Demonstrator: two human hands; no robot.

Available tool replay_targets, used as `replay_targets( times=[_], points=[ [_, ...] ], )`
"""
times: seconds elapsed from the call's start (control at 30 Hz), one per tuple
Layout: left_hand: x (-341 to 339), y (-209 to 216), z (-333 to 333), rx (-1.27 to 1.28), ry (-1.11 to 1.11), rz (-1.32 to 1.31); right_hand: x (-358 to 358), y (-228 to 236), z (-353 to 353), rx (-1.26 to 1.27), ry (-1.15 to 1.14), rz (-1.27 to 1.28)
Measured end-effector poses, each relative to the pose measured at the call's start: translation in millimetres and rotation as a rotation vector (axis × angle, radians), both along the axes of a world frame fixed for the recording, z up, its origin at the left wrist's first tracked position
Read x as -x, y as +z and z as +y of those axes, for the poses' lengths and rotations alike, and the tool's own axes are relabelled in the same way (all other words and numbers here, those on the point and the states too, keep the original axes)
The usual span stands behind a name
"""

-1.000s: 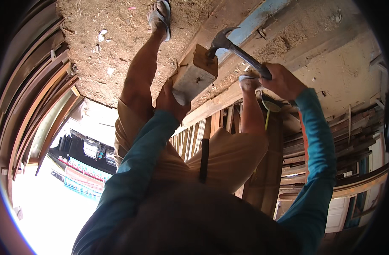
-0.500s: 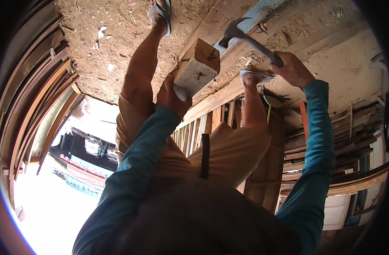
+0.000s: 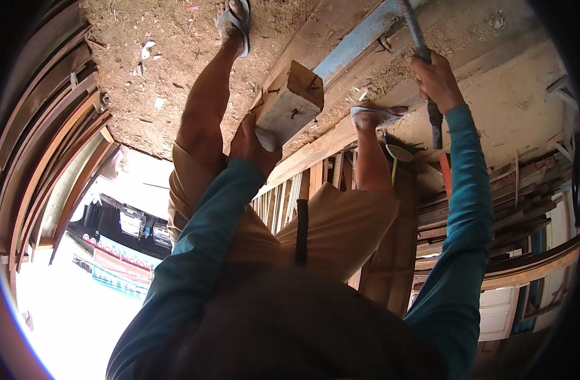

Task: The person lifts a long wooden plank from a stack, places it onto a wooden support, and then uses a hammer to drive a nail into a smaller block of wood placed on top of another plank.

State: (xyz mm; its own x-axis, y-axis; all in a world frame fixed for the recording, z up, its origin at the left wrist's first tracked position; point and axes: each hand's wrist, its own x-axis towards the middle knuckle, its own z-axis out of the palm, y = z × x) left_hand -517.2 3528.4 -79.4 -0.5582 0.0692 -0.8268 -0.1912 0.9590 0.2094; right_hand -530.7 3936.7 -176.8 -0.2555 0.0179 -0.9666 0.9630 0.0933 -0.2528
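My left hand (image 3: 257, 149) is closed around the near end of a thick wooden post piece (image 3: 287, 104). Bent nails (image 3: 294, 113) poke out of its side and end. To the right, my right hand (image 3: 439, 79) grips a hammer (image 3: 416, 35) by its dark handle, whose butt sticks out below the fist. The hammer's head lies beyond the top edge, so it is hidden. A gap separates the hammer from the post piece.
Long planks, one with a blue strip (image 3: 356, 44), lie beyond the post piece. My sandalled feet (image 3: 233, 22) stand on the sawdust-covered ground (image 3: 151, 82). Stacked boards (image 3: 511, 196) fill the right side, and curved-looking timber (image 3: 43, 126) leans at left.
My right hand has turned the hammer away from the post piece, so its head has swung up and out of view. My left hand keeps its hold, almost still.
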Motion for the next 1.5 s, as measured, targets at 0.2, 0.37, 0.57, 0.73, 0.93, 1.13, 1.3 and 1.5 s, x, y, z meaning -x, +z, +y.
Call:
replay_targets(
  times=[0.2,0.37,0.57,0.73,0.93,1.13,1.3,1.5],
  points=[
    [-1,-5,-6,-0.036,-0.021,0.056,-21,27,-27,0.168,0.657,0.478],
    [-3,3,-7,-0.061,-0.034,0.039,-10,25,2,-0.009,0.336,0.136],
    [-3,4,-4,-0.036,0.022,0.041,-14,28,-18,-0.114,0.259,0.068],
    [-7,5,-5,-0.019,0.001,0.049,8,55,-12,0.209,0.522,0.327],
    [-1,-6,-2,0.004,-0.003,0.003,-12,18,4,-0.054,0.094,0.049],
    [-7,-16,-1,0.019,0.013,-0.025,-23,68,-60,0.245,0.295,0.229],
    [-11,-64,1,0.027,0.041,-0.025,-56,70,-76,0.131,-0.222,-0.093],
    [-2,-149,1,0.189,-0.041,-0.01,-122,85,-88,-0.041,-0.48,-0.29]
  ],
)
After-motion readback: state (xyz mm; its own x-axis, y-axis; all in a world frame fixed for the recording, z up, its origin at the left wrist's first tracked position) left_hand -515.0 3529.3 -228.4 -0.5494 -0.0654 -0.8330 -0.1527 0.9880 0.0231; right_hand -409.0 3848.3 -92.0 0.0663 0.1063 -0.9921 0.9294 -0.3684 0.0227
